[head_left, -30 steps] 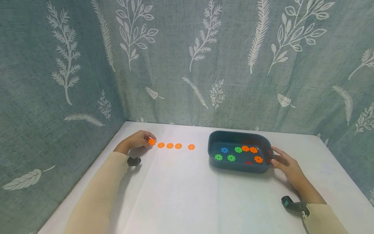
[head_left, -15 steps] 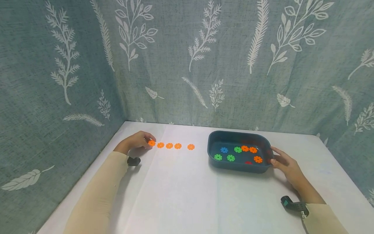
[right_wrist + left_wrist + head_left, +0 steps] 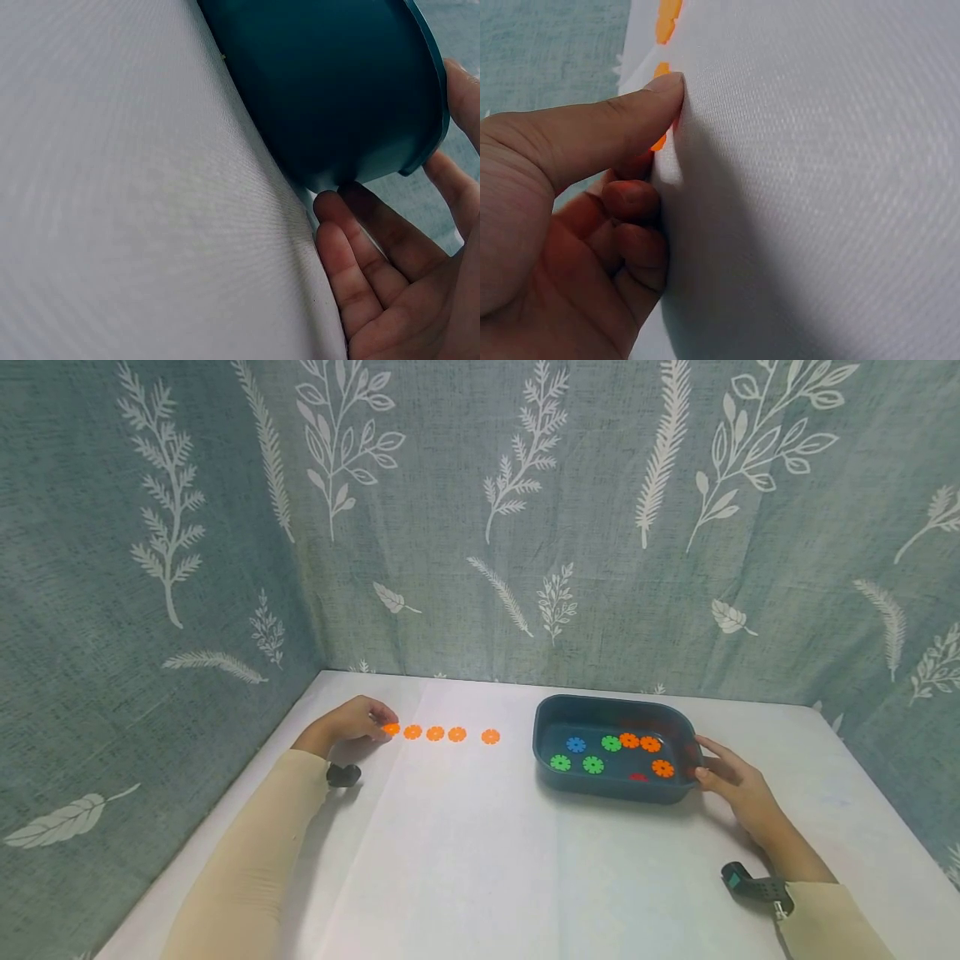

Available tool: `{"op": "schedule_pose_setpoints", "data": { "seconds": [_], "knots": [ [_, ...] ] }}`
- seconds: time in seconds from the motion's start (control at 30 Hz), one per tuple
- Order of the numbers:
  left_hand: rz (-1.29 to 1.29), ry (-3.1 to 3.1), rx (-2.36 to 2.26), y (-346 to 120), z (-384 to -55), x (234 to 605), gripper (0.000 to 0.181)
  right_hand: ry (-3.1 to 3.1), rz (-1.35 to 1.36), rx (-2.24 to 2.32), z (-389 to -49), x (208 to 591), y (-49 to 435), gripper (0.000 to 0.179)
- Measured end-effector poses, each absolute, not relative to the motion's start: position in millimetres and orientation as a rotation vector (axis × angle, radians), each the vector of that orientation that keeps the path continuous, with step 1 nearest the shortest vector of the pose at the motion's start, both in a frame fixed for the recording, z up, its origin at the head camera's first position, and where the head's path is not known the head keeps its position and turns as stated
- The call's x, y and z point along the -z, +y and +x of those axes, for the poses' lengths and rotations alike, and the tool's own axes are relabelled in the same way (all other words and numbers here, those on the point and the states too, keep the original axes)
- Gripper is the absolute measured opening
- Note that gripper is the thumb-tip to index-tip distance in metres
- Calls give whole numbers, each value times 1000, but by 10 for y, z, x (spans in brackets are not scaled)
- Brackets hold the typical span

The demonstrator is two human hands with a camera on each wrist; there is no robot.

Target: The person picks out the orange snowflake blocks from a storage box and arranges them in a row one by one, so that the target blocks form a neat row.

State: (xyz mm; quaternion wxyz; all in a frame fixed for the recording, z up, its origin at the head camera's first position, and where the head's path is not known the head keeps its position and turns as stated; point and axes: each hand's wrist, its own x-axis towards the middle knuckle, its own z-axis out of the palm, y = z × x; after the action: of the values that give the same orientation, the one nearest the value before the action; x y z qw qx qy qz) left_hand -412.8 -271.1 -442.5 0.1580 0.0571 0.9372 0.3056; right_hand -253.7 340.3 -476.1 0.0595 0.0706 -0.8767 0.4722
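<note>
Orange disc, notched round its edge, sits left of centre in the head view, at the left end of a row of four more orange discs lying flat on the white desk. Three of those are near one another; the rightmost stands apart after a wider gap. The spacing looks deliberate, as though each is meant to be seen separately in one line.

The left hand pinches the end disc: the left wrist view shows the thumb laid over it, the gap narrowed to the disc's thickness, the lower fingers curled in near the cloth. Its edge seems very close to the desk, but whether it rests fully flat I cannot tell.

Right of centre stands a dark blue-green tray, probably set there to keep loose pieces together beside the row. Inside are a blue disc, three green discs, three orange ones and a red piece partly hidden by the near wall. The right hand grasps the tray's right end, spread fairly wide: thumb and a finger at the rim, others reaching low beside the base, presumably to steady it.
</note>
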Motion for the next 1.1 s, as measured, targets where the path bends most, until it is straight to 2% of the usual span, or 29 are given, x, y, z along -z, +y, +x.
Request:
{"op": "schedule_pose_setpoints", "data": {
  "seconds": [0.43, 1.1],
  "knots": [
    [162, 2677, -916, -2717, -4110, 4446, 34, -2592, 291, -1507, -2532, 4738, 3403, 58],
    [184, 2660, -952, -2735, -4107, 4482, 32, -2666, 201, -1451, -2517, 4727, 3383, 61]
  ]
}}
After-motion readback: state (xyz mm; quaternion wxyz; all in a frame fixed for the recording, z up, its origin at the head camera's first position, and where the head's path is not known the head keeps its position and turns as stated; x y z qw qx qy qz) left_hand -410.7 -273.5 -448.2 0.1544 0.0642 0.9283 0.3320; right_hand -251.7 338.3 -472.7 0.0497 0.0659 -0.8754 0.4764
